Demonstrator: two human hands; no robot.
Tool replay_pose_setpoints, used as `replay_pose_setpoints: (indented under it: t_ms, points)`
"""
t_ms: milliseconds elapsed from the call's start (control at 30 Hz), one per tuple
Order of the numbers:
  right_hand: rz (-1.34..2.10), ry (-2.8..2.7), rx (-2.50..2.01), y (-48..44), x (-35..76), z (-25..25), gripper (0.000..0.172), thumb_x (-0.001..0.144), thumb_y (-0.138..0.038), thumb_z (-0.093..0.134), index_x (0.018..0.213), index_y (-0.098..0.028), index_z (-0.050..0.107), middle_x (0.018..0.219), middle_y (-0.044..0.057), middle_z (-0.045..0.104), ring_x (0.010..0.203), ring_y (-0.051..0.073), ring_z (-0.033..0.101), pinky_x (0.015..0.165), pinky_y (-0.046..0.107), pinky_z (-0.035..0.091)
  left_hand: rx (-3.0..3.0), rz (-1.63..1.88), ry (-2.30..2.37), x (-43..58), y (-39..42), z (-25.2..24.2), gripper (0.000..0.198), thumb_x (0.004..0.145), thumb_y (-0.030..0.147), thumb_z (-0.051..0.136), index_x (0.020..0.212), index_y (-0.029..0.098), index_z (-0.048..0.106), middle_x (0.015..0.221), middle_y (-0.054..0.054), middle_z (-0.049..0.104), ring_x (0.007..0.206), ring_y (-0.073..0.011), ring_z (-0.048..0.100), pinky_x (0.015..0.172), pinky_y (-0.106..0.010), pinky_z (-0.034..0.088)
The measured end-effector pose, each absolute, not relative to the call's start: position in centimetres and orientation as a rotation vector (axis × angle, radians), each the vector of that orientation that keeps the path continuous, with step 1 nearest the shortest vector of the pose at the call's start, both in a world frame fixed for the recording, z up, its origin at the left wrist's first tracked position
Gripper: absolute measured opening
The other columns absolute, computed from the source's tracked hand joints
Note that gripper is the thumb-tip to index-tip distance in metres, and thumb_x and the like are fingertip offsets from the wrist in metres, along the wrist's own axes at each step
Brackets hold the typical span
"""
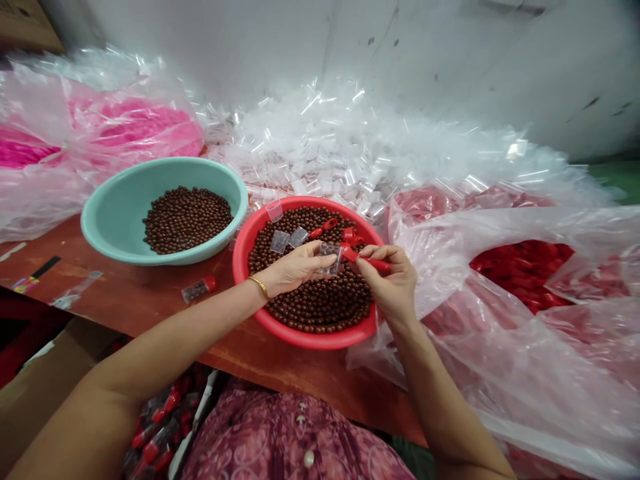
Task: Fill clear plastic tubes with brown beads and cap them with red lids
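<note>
Container (330, 259), clear, is over the red basin (241, 267), pinched in the fingers of the left hand (297, 270). Long axis roughly left to right; right end faces the cap (350, 253), red, gripped by the fingers of the right hand (395, 283). Cap slants, tail running down to the right. Whether the two parts touch: cannot tell. Brown beads (320, 310) fill the basin below; loose red and clear pieces lie on them beyond the left hand. Teal bowl (115, 207), also holding beads, stands to the left. Capped container (196, 291) lies on the desk (150, 300), left of the basin. Bag (500, 360) of red parts crowds the right side; clear heap (320, 147) behind.
</note>
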State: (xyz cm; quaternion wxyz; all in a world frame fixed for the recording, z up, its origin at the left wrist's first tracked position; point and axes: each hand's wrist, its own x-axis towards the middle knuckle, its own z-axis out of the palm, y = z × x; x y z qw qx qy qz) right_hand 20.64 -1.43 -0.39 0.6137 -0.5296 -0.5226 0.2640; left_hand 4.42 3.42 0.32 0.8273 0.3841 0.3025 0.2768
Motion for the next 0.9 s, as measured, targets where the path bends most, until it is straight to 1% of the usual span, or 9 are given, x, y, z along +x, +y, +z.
replay_pose_setpoints:
  t_ms: [67,233,367,500,600,667,733,800,900]
  points:
    - [0.603,-1.277,-1.293,-1.9,20.4,-0.7,0.018,0.066,-0.023,0.064,0.072,-0.022,0.047,0.073,-0.001,0.058,0.07,0.012,0.057,0.067,0.028,0.049,0.819,0.631,0.624,4.5,3.4,0.4,0.013,0.078,0.011,0.062,0.088,0.015,0.054,0.09,0.001,0.062,0.078,-0.0068,0.061,0.08,-0.026,0.048]
    - [0.936,-1.493,-1.503,-2.3,20.8,-1.1,0.017,0.071,-0.023,0.053,0.088,-0.022,0.055,0.074,-0.001,0.06,0.059,0.013,0.057,0.054,0.027,0.047,0.884,0.568,0.608,4.3,3.5,0.6,0.014,0.079,0.014,0.062,0.09,0.014,0.054,0.091,-0.002,0.064,0.075,-0.0095,0.065,0.071,-0.023,0.049]
    - [1.006,-1.398,-1.564,-2.0,21.4,-1.0,0.012,0.072,-0.028,0.051,0.081,-0.021,0.055,0.058,-0.006,0.051,0.047,0.01,0.047,0.047,0.024,0.039,0.879,0.594,0.667,4.1,3.6,0.6,0.009,0.085,0.015,0.054,0.094,0.014,0.054,0.092,-0.004,0.067,0.071,-0.0086,0.065,0.066,-0.021,0.05]
    - [1.045,-1.154,-1.41,-1.8,21.7,-1.0,0.017,0.068,-0.035,0.059,0.073,-0.021,0.051,0.05,-0.009,0.04,0.042,0.007,0.037,0.044,0.022,0.039,0.894,0.591,0.605,3.9,3.6,0.4,0.016,0.08,0.013,0.061,0.095,0.013,0.056,0.09,-0.005,0.067,0.079,-0.0096,0.065,0.073,-0.023,0.05]
    - [1.042,-1.048,-1.316,-1.7,21.6,-1.2,0.03,0.072,-0.043,0.06,0.059,-0.021,0.043,0.047,-0.009,0.035,0.04,0.006,0.032,0.042,0.021,0.037,0.903,0.618,0.555,3.8,3.5,0.3,0.024,0.074,0.013,0.068,0.094,0.013,0.056,0.091,-0.005,0.067,0.082,-0.0104,0.064,0.077,-0.024,0.049]
    - [1.014,-1.022,-1.292,-1.6,21.5,-1.3,0.037,0.073,-0.047,0.06,0.057,-0.02,0.041,0.047,-0.008,0.037,0.039,0.005,0.032,0.041,0.02,0.036,0.914,0.612,0.542,3.7,3.5,0.4,0.026,0.072,0.015,0.07,0.093,0.014,0.056,0.092,-0.004,0.066,0.082,-0.0109,0.064,0.078,-0.026,0.049]
    - [0.979,-1.041,-1.293,-1.5,21.4,-1.3,0.033,0.072,-0.048,0.063,0.063,-0.02,0.047,0.049,-0.008,0.04,0.04,0.005,0.035,0.042,0.02,0.036,0.931,0.579,0.543,3.6,3.4,0.5,0.026,0.071,0.015,0.07,0.093,0.014,0.055,0.09,-0.004,0.066,0.081,-0.011,0.064,0.077,-0.026,0.048]
    - [0.967,-1.092,-1.303,-1.4,21.4,-1.1,0.028,0.074,-0.047,0.062,0.076,-0.02,0.055,0.051,-0.009,0.04,0.04,0.005,0.035,0.041,0.02,0.036,0.968,0.554,0.552,3.6,3.4,0.6,0.027,0.07,0.015,0.07,0.092,0.013,0.055,0.088,-0.004,0.066,0.078,-0.0103,0.063,0.074,-0.025,0.047]
    - [0.998,-1.185,-1.294,-1.3,21.4,-0.9,0.032,0.08,-0.051,0.055,0.094,-0.022,0.057,0.054,-0.009,0.039,0.038,0.006,0.033,0.038,0.02,0.033,1.069,0.55,0.552,3.8,3.5,0.6,0.026,0.068,0.014,0.068,0.09,0.012,0.054,0.086,-0.003,0.064,0.076,-0.0093,0.06,0.071,-0.024,0.046]
